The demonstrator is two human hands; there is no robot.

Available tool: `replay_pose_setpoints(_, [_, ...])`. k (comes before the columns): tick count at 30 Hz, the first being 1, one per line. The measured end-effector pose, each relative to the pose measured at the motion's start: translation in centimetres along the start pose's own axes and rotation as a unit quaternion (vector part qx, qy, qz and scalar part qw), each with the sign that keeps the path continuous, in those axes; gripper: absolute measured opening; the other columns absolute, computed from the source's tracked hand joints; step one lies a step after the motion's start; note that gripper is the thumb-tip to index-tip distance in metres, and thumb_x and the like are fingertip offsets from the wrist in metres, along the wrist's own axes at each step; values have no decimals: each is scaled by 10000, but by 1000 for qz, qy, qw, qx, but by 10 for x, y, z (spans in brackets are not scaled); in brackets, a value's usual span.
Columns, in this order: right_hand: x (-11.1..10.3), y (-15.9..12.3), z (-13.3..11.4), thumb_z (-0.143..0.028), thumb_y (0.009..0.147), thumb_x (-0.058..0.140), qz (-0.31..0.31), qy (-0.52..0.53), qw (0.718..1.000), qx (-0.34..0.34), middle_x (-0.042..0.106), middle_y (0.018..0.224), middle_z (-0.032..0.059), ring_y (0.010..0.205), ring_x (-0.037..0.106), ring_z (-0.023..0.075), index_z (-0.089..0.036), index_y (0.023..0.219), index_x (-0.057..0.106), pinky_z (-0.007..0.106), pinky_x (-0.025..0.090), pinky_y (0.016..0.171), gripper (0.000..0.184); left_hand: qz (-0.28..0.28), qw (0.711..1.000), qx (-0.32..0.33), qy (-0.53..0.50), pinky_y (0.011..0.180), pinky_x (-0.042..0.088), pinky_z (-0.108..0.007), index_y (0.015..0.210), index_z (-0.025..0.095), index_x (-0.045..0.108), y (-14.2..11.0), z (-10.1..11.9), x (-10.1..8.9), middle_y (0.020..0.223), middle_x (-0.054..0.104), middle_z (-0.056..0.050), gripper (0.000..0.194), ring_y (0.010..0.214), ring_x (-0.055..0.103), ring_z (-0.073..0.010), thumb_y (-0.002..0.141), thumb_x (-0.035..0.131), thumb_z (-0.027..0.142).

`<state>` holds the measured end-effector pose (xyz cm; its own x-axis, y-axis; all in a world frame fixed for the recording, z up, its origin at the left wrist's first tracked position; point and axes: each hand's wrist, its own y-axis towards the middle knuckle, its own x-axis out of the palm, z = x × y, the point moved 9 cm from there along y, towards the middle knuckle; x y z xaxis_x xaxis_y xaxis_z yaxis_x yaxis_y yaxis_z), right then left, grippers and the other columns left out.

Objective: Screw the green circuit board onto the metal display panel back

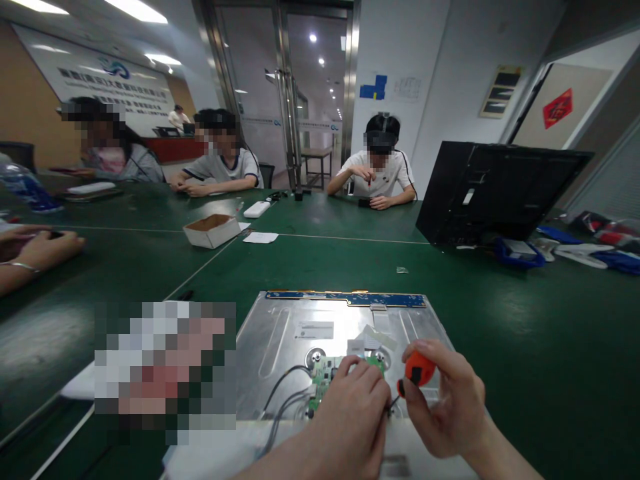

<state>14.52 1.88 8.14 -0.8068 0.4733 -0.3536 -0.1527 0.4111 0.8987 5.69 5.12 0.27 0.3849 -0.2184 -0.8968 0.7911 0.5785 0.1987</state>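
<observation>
A flat metal display panel (280, 347) lies before me with its back up, a blue circuit strip (345, 299) along its far edge. On its near part sits a green circuit board (323, 380) with dark cables (283, 393) leading off to the left. My left hand (355, 407) rests over that board, fingers curled and together; its fingertips and whatever they pinch are hidden. Between thumb and fingers, my right hand (450, 400) grips an orange-handled screwdriver (420, 369). The screwdriver's shaft slants down left to beside my left fingertips, and its tip is hidden.
A black monitor (500, 193) stands at right, near blue and white items (580, 253). An open cardboard box (213, 231), white paper (261, 237) and a small clear packet (402, 270) lie ahead. Several people sit around the green table (325, 257); another person's hands (47, 250) are at left.
</observation>
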Motion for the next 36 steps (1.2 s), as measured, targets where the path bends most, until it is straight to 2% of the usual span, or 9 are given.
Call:
replay_pose_setpoints(4, [-4,-6,2,-125,748,622,36,-33,999,-4,640,919,95,750,648,214,-176,1300,449,340,562,588,581,-1,1000,0,3,986,329,-460,951,185,540,0,0,0,970,605,-77,140,929,540,-246,817,498,187])
replay_pose_setpoints(10, [-2,2,-3,-119,777,624,24,-51,998,-24,621,730,10,570,598,160,-181,1282,445,288,524,509,540,3,1000,2,-3,994,328,-453,979,187,536,-1,1,0,996,606,-77,161,949,542,-243,822,504,193])
replay_pose_setpoints(17, [-3,1,1,-133,779,547,2,23,1000,-2,638,941,108,773,657,224,-174,1280,430,360,564,601,517,-11,1000,-3,5,1010,311,-467,951,188,541,0,0,1,1001,603,-78,129,963,534,-250,828,500,191])
replay_pose_setpoints(20, [-4,-5,7,-114,754,570,10,25,1000,16,624,970,116,761,648,215,-176,1278,430,358,562,605,546,-9,1000,-5,7,1003,317,-468,962,185,544,1,1,-1,1001,600,-80,139,959,532,-251,831,497,191])
replay_pose_setpoints(26, [-8,0,5,-122,741,636,52,-3,999,13,602,842,48,644,610,171,-209,1226,438,288,522,504,530,-10,1000,-5,3,1006,319,-463,960,188,546,0,1,0,1011,601,-81,152,968,528,-252,813,508,192])
replay_pose_setpoints(30, [-6,13,-7,-118,782,625,31,-40,998,-27,593,667,-20,490,559,133,-203,1202,459,243,467,427,459,-4,1000,-4,0,1021,306,-467,987,190,542,-1,-1,1,1012,605,-79,177,972,532,-250,813,509,194])
replay_pose_setpoints(33, [-5,14,-8,-182,819,596,14,-56,998,-29,635,685,9,555,616,172,-185,1218,463,290,510,483,421,-6,1000,-1,5,1013,315,-470,974,191,541,-1,-1,2,1003,605,-79,160,966,538,-252,816,511,197])
replay_pose_setpoints(36, [-2,7,-1,-189,837,521,-7,-15,1000,-3,657,802,69,676,659,209,-158,1247,454,345,548,566,417,-6,1000,1,8,1004,324,-465,951,190,539,0,1,0,993,601,-77,132,957,539,-250,823,506,193])
